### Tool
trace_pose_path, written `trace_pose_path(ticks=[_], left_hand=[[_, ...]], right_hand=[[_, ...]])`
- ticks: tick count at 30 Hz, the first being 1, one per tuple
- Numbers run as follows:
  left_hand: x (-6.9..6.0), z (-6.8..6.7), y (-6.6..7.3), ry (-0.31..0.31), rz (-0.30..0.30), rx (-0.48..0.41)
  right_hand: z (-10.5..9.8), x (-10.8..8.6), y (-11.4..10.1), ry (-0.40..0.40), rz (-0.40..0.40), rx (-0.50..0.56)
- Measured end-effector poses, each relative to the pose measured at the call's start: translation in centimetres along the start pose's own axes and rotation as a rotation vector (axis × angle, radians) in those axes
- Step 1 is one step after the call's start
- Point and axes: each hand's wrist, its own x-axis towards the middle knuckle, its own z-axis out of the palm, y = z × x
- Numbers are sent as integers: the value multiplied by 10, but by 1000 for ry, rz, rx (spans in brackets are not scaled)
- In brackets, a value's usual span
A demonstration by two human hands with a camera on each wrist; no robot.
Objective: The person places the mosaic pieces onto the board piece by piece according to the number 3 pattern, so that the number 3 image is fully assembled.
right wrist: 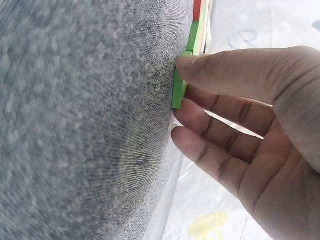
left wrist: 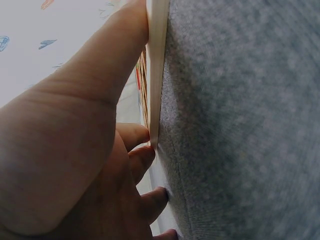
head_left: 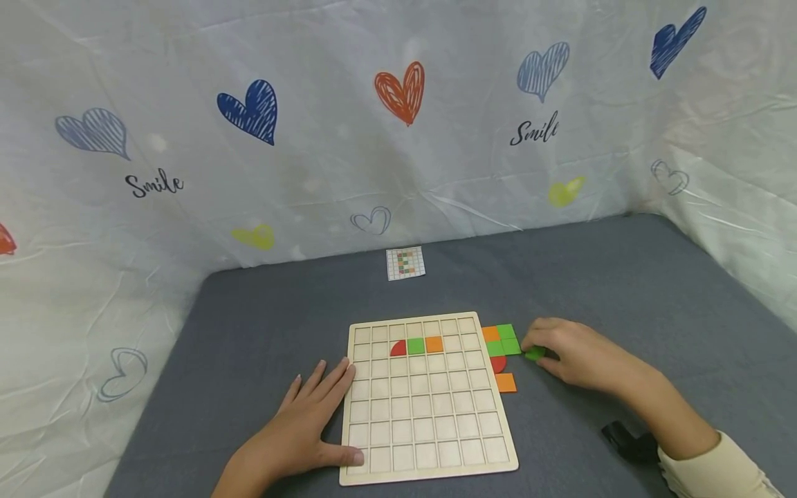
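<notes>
A pale wooden grid board (head_left: 429, 443) lies flat on the table. In one of its upper rows sit a red rounded tile (head_left: 399, 348), a green square tile (head_left: 416, 346) and an orange square tile (head_left: 434, 344), side by side. My left hand (head_left: 299, 432) rests at the board's left edge, fingers spread, thumb on the lower left corner. Right of the board, my right hand (head_left: 575, 353) pinches a green tile (right wrist: 178, 92) between thumb and fingers, low at the tabletop. Its thumb (right wrist: 225, 70) covers part of that tile.
Along the board's right edge lie several loose tiles: green ones (head_left: 510, 346), orange ones (head_left: 506, 382) and a red rounded one (head_left: 498, 364). A small printed pattern card (head_left: 405, 263) lies at the back. A black object (head_left: 629, 443) is by the right forearm. A white heart-printed curtain (head_left: 324, 138) hangs behind the grey table (head_left: 261, 325).
</notes>
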Motion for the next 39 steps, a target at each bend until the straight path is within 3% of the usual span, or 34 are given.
trace_pose_path(ticks=[13, 22, 39], left_hand=[[0, -1, 0, 3, 7, 2], [-1, -1, 0, 4, 2, 5], [0, 0, -1, 1, 4, 7]], right_hand=[[1, 0, -2, -24, 43, -5], [-1, 1, -3, -27, 1, 1], [-1, 3, -9, -67, 23, 29]])
